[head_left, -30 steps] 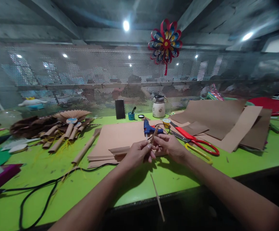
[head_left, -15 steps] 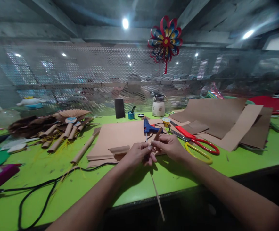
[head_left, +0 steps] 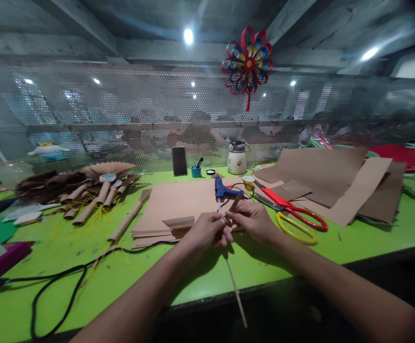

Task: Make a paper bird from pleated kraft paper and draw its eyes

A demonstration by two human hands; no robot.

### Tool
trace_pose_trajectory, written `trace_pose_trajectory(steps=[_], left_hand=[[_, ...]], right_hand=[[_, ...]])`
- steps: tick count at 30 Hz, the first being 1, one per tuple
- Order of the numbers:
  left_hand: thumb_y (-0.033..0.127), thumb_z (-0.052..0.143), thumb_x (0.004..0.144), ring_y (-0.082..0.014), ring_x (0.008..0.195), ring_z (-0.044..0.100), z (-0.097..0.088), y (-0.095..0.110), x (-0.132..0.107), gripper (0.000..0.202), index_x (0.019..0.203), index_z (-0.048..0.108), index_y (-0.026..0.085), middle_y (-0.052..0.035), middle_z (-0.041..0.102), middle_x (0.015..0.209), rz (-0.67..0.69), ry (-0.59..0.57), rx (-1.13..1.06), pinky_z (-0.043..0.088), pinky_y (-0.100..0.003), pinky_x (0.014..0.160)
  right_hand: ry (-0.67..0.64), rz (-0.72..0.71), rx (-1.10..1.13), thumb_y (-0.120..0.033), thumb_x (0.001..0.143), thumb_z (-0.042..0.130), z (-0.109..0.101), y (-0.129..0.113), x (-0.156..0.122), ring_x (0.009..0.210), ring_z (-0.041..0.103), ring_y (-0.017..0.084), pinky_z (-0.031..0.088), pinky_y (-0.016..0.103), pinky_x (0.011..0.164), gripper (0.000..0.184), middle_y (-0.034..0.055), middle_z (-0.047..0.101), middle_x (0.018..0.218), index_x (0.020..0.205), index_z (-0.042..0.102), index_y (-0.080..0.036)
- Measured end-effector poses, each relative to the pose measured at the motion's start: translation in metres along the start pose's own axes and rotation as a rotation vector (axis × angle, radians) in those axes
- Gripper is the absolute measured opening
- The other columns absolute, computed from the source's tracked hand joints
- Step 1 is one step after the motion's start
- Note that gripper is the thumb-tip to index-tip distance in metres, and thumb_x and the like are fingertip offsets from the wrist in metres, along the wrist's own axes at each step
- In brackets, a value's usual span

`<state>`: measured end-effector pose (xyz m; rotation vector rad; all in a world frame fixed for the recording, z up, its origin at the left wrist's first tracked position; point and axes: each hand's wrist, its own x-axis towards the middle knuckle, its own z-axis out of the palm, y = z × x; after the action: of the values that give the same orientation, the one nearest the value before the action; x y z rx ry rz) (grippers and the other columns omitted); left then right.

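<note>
My left hand (head_left: 212, 226) and my right hand (head_left: 253, 219) meet above the near edge of the paper stack, both closed in a pinch. Between their fingertips is a narrow brown paper strip (head_left: 236, 202), its upper end standing out by my right thumb. A thin pale strip (head_left: 238, 297) hangs from beneath the fingers past the table edge; where it joins the brown one is hidden. Just beyond my hands a blue glue gun (head_left: 225, 191) rests on the stack of brown paper sheets (head_left: 178, 197). A folded paper piece (head_left: 179, 223) lies left of my left hand.
Large scissors (head_left: 286, 207) with red and yellow handles lie right of my hands, before brown sheets (head_left: 318, 171). Paper-tube fans (head_left: 103, 190) and a black cable (head_left: 75, 269) occupy the left. A bottle (head_left: 237, 157), phone (head_left: 179, 161) and blue pot (head_left: 196, 171) stand along the mesh screen.
My hands keep the same pinch on the paper strip, almost unmoved. The whole view has shifted slightly.
</note>
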<state>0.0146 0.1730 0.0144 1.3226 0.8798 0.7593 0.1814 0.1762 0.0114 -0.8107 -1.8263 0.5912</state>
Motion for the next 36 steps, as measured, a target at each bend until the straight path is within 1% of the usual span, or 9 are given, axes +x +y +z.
trace_pose_trajectory(steps=[3,6,9,13,19,24,27,30,36], left_hand=[[0.027,0.050,0.087,-0.0064,0.038,0.048,0.001,-0.001,0.001,0.018,0.075,0.054,0.015,-0.0047,0.064,0.054,-0.015,0.044,0.027,0.026,-0.017,0.039],[0.026,0.049,0.086,-0.0065,0.034,0.045,0.004,-0.004,0.002,0.018,0.073,0.053,0.015,-0.0025,0.061,0.048,-0.027,0.082,0.064,0.024,-0.016,0.038],[0.022,0.048,0.085,-0.0061,0.032,0.043,0.006,-0.005,0.002,0.018,0.070,0.054,0.015,-0.0018,0.059,0.045,-0.025,0.105,0.091,0.023,-0.016,0.037],[0.021,0.047,0.084,-0.0060,0.031,0.039,0.008,-0.006,0.001,0.020,0.067,0.055,0.015,-0.0009,0.056,0.042,-0.002,0.128,0.116,0.022,-0.017,0.037],[0.026,0.050,0.084,-0.0059,0.032,0.034,0.007,-0.009,-0.001,0.025,0.062,0.055,0.016,0.0013,0.052,0.040,0.060,0.179,0.162,0.021,-0.019,0.037],[0.024,0.050,0.083,-0.0053,0.031,0.030,0.007,-0.010,0.000,0.025,0.059,0.052,0.016,0.0021,0.048,0.039,0.045,0.170,0.130,0.018,-0.019,0.036],[0.022,0.049,0.082,-0.0050,0.030,0.029,0.007,-0.009,0.000,0.021,0.062,0.052,0.016,0.0024,0.048,0.039,0.030,0.154,0.082,0.017,-0.019,0.035],[0.022,0.048,0.081,-0.0054,0.031,0.031,0.008,-0.008,0.000,0.019,0.064,0.051,0.017,0.0018,0.049,0.041,0.038,0.141,0.044,0.019,-0.019,0.036],[0.022,0.048,0.076,-0.0071,0.034,0.039,0.010,-0.001,-0.003,0.015,0.064,0.053,0.016,-0.0007,0.055,0.044,0.069,0.104,0.020,0.025,-0.020,0.040]], right_hand=[[-0.006,-0.144,-0.129,-0.016,0.086,0.059,0.001,0.000,-0.002,0.064,0.059,0.014,0.046,0.026,0.060,0.020,0.0029,0.065,0.067,0.068,0.069,-0.017],[-0.018,-0.259,-0.240,-0.014,0.087,0.058,0.004,0.001,-0.006,0.068,0.059,0.015,0.045,0.027,0.063,0.019,0.0045,0.065,0.071,0.070,0.067,-0.016],[-0.021,-0.325,-0.317,-0.013,0.088,0.056,0.008,0.003,-0.010,0.070,0.058,0.015,0.045,0.027,0.063,0.016,0.0056,0.063,0.076,0.075,0.065,-0.015],[-0.034,-0.381,-0.376,-0.013,0.090,0.052,0.011,0.004,-0.013,0.070,0.055,0.016,0.045,0.028,0.063,0.018,0.0065,0.060,0.076,0.075,0.061,-0.015],[-0.047,-0.415,-0.443,-0.011,0.092,0.047,0.014,0.003,-0.015,0.072,0.054,0.018,0.044,0.029,0.063,0.018,0.0081,0.058,0.078,0.081,0.061,-0.014],[-0.063,-0.427,-0.475,-0.011,0.092,0.046,0.015,0.003,-0.017,0.072,0.052,0.018,0.044,0.030,0.063,0.018,0.0085,0.057,0.078,0.083,0.061,-0.014],[-0.067,-0.423,-0.471,-0.011,0.092,0.045,0.014,0.002,-0.016,0.072,0.052,0.018,0.043,0.030,0.063,0.018,0.0082,0.056,0.078,0.084,0.061,-0.014],[-0.059,-0.411,-0.443,-0.010,0.092,0.045,0.014,0.002,-0.014,0.072,0.052,0.018,0.043,0.029,0.063,0.018,0.0077,0.056,0.078,0.083,0.060,-0.014],[0.027,-0.370,-0.392,-0.011,0.090,0.049,0.014,-0.003,-0.010,0.072,0.052,0.017,0.044,0.030,0.064,0.018,0.0051,0.055,0.076,0.075,0.055,-0.018]])
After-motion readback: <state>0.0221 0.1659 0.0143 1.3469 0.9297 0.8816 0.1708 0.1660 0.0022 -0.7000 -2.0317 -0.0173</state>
